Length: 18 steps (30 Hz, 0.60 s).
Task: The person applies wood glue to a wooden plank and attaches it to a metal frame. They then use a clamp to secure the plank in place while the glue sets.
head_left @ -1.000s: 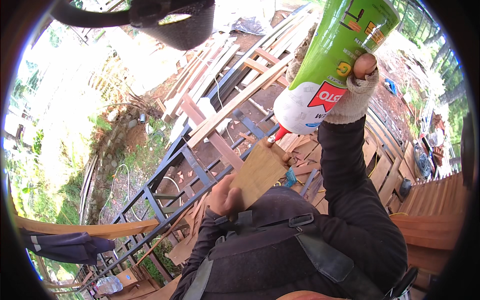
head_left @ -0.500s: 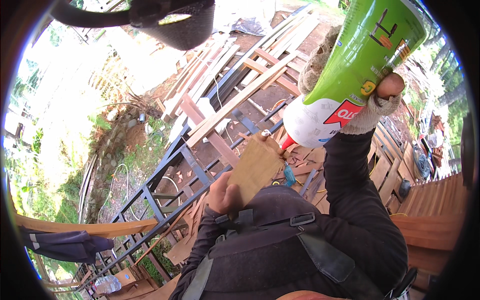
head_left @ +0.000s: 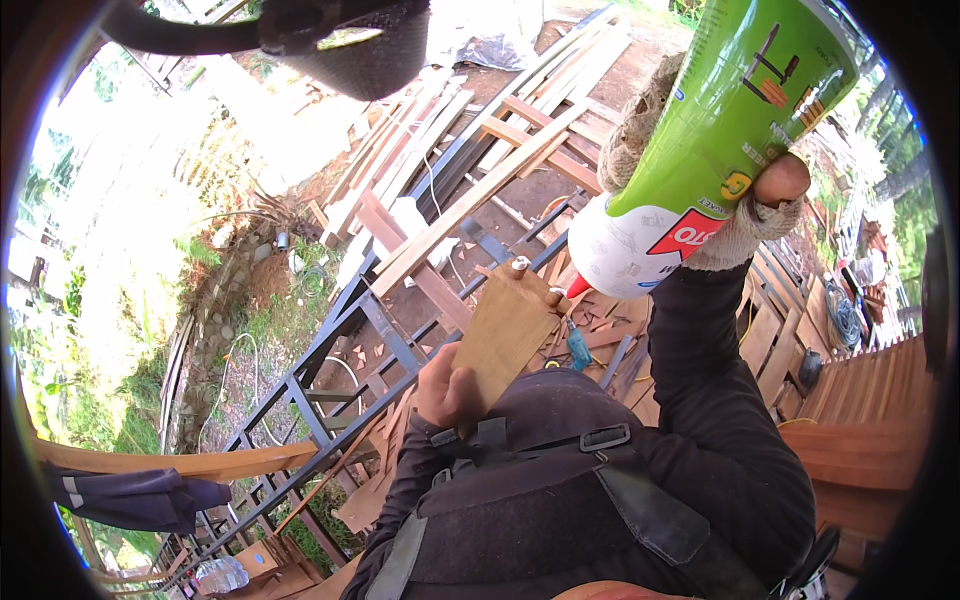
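Observation:
My left hand (head_left: 447, 390) grips the lower end of a short, flat wooden block (head_left: 505, 345), tilted in front of my chest. Two round wooden pegs stick out of its upper end, a left peg (head_left: 516, 270) and a right peg (head_left: 557, 300); both have white glue on their tips. In my right hand (head_left: 775, 190), in a knitted fingerless glove, is a large green and white glue bottle (head_left: 735, 110), held nozzle down. Its red nozzle (head_left: 577, 287) is right beside the right peg's tip; whether they touch I cannot tell.
A dark metal frame (head_left: 375, 325) runs diagonally under my hands, with wooden planks (head_left: 490, 195) across and beyond it. Below lie wood offcuts and a teal tool (head_left: 578, 350). Dark cloth (head_left: 135, 493) hangs over a wooden rail (head_left: 200, 458) at left. Stacked boards (head_left: 870, 400) stand at right.
The block has shifted slightly left, away from the red nozzle. White glue now shows on the right peg's tip. The bottle has hardly moved.

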Available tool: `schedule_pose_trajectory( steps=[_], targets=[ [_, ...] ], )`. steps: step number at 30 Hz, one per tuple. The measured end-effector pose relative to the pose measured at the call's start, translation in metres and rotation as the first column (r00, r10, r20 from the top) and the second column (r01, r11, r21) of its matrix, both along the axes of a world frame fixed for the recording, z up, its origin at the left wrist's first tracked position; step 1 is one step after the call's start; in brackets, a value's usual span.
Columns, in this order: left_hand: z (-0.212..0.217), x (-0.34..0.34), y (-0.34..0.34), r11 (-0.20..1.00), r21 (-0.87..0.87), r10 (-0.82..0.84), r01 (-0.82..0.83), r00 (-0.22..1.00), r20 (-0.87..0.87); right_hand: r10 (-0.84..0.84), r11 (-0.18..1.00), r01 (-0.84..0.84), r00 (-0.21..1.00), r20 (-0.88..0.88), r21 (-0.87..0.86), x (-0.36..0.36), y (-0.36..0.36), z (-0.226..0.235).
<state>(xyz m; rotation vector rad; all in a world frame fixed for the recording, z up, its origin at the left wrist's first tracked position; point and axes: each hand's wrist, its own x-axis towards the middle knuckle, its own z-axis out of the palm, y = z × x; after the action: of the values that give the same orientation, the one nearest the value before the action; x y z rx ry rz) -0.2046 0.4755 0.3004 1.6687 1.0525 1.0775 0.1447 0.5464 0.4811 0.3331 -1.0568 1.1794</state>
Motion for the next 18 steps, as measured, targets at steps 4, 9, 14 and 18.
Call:
schedule_pose_trajectory(
  steps=[4,9,14,18],
  targets=[
    [-0.001,0.000,0.001,1.000,0.023,0.006,-0.006,1.000,0.004,-0.187,0.979,0.192,0.980,0.074,-0.069,0.004,-0.006,-0.005],
    [0.000,0.000,0.002,1.000,0.028,0.008,-0.008,1.000,0.014,-0.492,0.839,0.511,0.859,0.139,-0.187,-0.007,-0.011,-0.012],
    [0.005,0.000,0.000,1.000,0.017,0.024,-0.024,1.000,-0.013,-0.614,0.734,0.640,0.768,0.183,-0.225,-0.022,-0.006,-0.007],
    [0.009,0.000,0.000,1.000,0.024,0.013,-0.013,0.999,-0.040,-0.649,0.684,0.693,0.721,0.245,-0.227,-0.031,-0.005,0.000]
  ],
)
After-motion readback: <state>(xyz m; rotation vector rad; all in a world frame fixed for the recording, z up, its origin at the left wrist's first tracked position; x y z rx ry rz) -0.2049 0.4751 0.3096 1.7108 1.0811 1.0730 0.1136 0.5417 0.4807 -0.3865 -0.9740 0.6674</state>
